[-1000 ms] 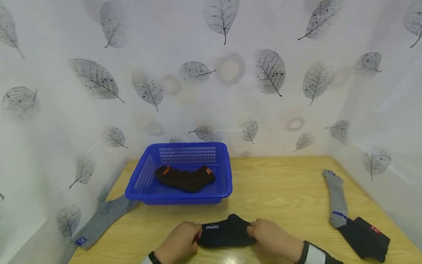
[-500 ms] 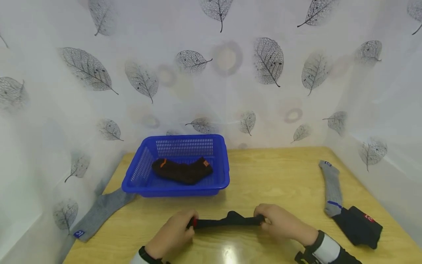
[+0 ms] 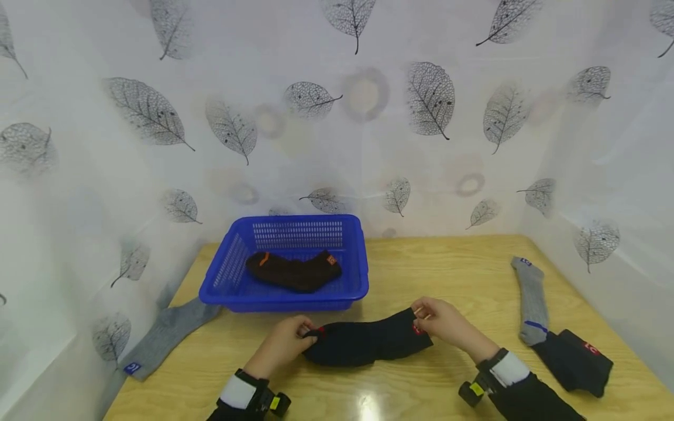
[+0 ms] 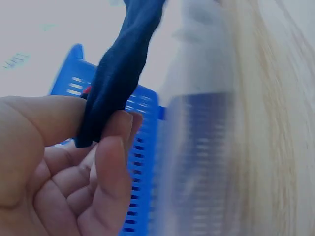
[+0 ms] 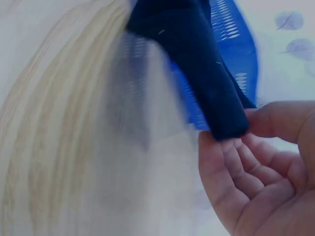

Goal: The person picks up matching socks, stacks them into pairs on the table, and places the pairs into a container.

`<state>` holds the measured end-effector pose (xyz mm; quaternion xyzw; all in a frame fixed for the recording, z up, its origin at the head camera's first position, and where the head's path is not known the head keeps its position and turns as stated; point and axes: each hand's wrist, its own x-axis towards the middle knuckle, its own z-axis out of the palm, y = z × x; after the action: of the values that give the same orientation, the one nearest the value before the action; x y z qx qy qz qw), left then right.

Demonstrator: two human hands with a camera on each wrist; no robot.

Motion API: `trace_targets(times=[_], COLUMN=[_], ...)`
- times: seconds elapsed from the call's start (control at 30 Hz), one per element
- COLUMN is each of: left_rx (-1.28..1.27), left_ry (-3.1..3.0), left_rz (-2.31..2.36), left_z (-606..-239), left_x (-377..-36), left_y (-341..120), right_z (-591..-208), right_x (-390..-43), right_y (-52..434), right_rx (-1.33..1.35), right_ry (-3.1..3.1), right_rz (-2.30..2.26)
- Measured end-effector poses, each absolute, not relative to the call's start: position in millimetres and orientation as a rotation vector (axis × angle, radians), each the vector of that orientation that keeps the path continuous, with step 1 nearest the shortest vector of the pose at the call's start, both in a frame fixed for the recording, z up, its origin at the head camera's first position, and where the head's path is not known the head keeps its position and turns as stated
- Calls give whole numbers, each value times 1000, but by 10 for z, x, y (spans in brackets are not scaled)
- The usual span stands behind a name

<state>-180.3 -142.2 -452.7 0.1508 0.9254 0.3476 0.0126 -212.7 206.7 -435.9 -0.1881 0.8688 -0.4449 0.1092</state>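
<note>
The person holds a black sock point(image 3: 365, 342) stretched between both hands, just above the table point(image 3: 453, 280). The left hand point(image 3: 281, 345) pinches one end of the sock between thumb and fingers; the left wrist view shows the fabric point(image 4: 118, 73) clamped between the thumb and the curled fingertips point(image 4: 113, 162). The right hand point(image 3: 442, 321) pinches the opposite end, and the right wrist view shows the sock's end point(image 5: 216, 98) held between the thumb and the fingers point(image 5: 236, 167).

Progress, judged from the layout: a blue basket point(image 3: 237, 292) stands just beyond the hands, nearer the left hand, and already contains a dark brown sock point(image 3: 292, 272). The black sock in the hands is not yet in the basket. Three further socks lie loose on the table: a grey sock point(image 3: 163, 336) well to the left of the left hand, at the table edge; a second grey sock point(image 3: 530, 298) to the right of the right hand; and another black sock point(image 3: 576, 359) touching the near end of that grey one. The work therefore appears to be at an early to middle stage, with most socks still outside the basket.

Pose: both forearms reach forward from the near edge of the table, each carrying a wrist-worn device. The hands are apart, with the sock sagging slightly between them. The right hand sits a little farther forward than the left.
</note>
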Motion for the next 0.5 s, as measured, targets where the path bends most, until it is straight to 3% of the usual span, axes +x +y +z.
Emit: trace_targets(times=[0.5], left_rx=[356], left_ry=[3014], left_rz=[901], left_z=[-4701], left_x=[-1987], left_y=[-1420], right_z=[-4582], right_x=[-2318], right_y=[1906], right_rx=[-485], right_ry=[2771], right_rz=[-923])
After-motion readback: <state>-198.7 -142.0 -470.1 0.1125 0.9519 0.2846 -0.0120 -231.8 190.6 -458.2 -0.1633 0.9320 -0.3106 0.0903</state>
